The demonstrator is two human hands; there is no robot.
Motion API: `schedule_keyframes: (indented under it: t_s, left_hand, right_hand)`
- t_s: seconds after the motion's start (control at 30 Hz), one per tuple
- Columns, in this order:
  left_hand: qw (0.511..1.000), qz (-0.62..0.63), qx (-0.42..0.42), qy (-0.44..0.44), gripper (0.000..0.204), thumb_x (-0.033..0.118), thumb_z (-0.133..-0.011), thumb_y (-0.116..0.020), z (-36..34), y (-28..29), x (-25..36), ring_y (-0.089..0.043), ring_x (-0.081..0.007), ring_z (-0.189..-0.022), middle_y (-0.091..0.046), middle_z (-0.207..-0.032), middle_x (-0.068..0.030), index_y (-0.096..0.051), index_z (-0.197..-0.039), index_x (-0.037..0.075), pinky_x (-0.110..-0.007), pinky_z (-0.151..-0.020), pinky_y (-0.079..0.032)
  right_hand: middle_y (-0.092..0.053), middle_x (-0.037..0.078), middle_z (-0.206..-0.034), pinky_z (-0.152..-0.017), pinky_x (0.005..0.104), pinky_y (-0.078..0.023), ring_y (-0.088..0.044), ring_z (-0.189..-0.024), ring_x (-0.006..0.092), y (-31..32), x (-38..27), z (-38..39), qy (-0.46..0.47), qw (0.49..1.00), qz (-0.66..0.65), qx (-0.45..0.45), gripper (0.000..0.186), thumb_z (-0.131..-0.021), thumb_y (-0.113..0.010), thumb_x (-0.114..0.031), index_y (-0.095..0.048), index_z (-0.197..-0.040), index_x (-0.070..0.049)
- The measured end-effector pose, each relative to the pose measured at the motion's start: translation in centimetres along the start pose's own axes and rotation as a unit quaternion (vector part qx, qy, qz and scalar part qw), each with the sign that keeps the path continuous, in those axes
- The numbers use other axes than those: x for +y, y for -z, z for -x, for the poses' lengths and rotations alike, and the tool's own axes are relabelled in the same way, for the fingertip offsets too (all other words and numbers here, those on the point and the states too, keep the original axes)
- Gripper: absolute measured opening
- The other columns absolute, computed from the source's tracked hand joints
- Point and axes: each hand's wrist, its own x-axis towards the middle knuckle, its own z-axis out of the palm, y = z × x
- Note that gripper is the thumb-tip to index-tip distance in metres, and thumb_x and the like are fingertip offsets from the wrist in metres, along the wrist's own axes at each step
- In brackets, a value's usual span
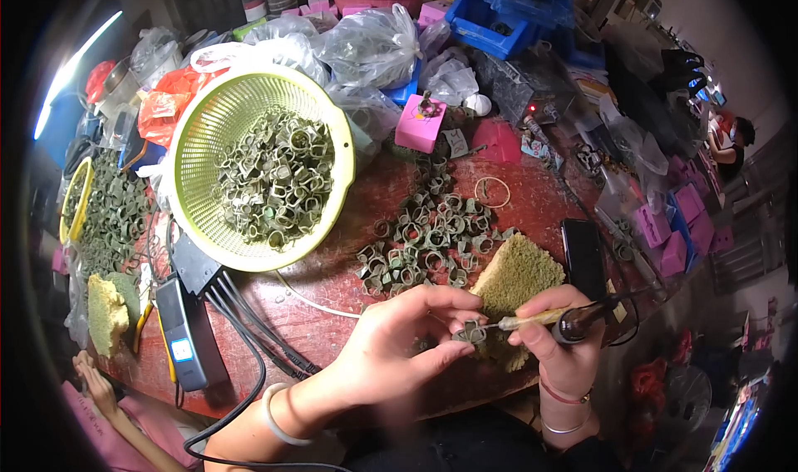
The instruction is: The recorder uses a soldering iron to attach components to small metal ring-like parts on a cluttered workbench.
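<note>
My left hand [399, 347] pinches a small dark green ring [471, 331] between thumb and fingers. My right hand [565, 339] grips a pen-shaped hand tool [540, 317] with a yellowish wrapped shaft and a dark brown bulbous part. Its thin metal tip meets or nearly touches the ring; I cannot tell which. Beneath and behind both hands lies a yellow-green sponge block [519, 274], partly covered by them. Just beyond the left hand, many similar rings [432, 239] are spread loosely on the red table [332, 281].
A yellow plastic basket [342, 139] full of rings stands at the left. Black cables [258, 331] run beside a dark box-shaped device [191, 339]. A black phone [583, 256] lies at right. Pink blocks [420, 124] and plastic bags [370, 48] crowd the back. Another person's hands [96, 385] show lower left.
</note>
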Motion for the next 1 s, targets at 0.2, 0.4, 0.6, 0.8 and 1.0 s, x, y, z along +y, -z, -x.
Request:
schedule_keyframes:
  t_s: [0.2, 0.4, 0.6, 0.8, 1.0]
  left_hand:
    - [0.999, -0.021, 0.022, -0.031, 0.039, -0.011, -0.083, -0.06, -0.1, -0.1, -0.4, -0.058, -0.0204, -0.109, -0.056, -0.117, -0.0131, -0.05, -0.12, -0.005, -0.031, -0.09, -0.051]
    - [0.997, -0.079, 0.025, 0.009, 0.037, -0.009, -0.084, -0.061, -0.2, -0.2, 0.5, -0.057, -0.0198, -0.11, -0.056, -0.118, -0.0133, -0.05, -0.12, -0.005, -0.032, -0.092, -0.049]
    - [0.997, 0.066, 0.033, -0.027, 0.032, -0.007, -0.085, -0.062, -0.2, 0.3, -0.9, -0.056, -0.0184, -0.11, -0.057, -0.117, -0.012, -0.053, -0.116, -0.003, -0.031, -0.092, -0.049]
    - [0.987, 0.147, 0.068, -0.005, 0.033, -0.007, -0.085, -0.062, -0.3, 0.5, -0.9, -0.057, -0.0156, -0.105, -0.058, -0.117, -0.0109, -0.054, -0.116, 0.001, -0.031, -0.087, -0.05]
    - [0.953, 0.284, 0.094, 0.045, 0.032, 0.003, -0.091, -0.057, -0.7, 1.1, -0.7, -0.06, -0.0167, -0.099, -0.062, -0.113, -0.0124, -0.051, -0.123, 0.004, -0.029, -0.082, -0.05]
  right_hand:
    - [-0.065, 0.01, -0.08, -0.056, 0.0203, -0.05, -0.063, -0.062, 0.0111, 0.3, -0.7, 0.3, -0.008, 0.997, -0.05, 0.054, 0.014, -0.076, -0.072, 0.002, -0.063, -0.087, 0.005]
    - [-0.065, 0.009, -0.085, -0.064, 0.0241, -0.047, -0.061, -0.072, 0.0135, 0.2, -0.2, 0.7, 0.044, 0.995, 0.086, 0.035, 0.019, -0.071, -0.077, 0.001, -0.066, -0.087, 0.003]
    - [-0.065, 0.01, -0.089, -0.066, 0.0256, -0.049, -0.063, -0.075, 0.0146, 0.6, -0.6, 1.0, 0.003, 0.997, 0.071, 0.041, 0.024, -0.077, -0.072, 0.001, -0.062, -0.098, 0.006]
    - [-0.066, 0.012, -0.092, -0.068, 0.026, -0.05, -0.063, -0.08, 0.017, 2.4, 0.4, 0.4, 0.202, 0.946, 0.252, -0.015, 0.034, -0.08, -0.074, -0.016, -0.06, -0.105, 0.003]
    - [-0.068, 0.01, -0.087, -0.063, 0.0288, -0.05, -0.064, -0.07, 0.021, 2.9, 1.5, 2.0, 0.171, 0.907, 0.383, -0.021, 0.035, -0.074, -0.078, -0.026, -0.066, -0.1, -0.005]
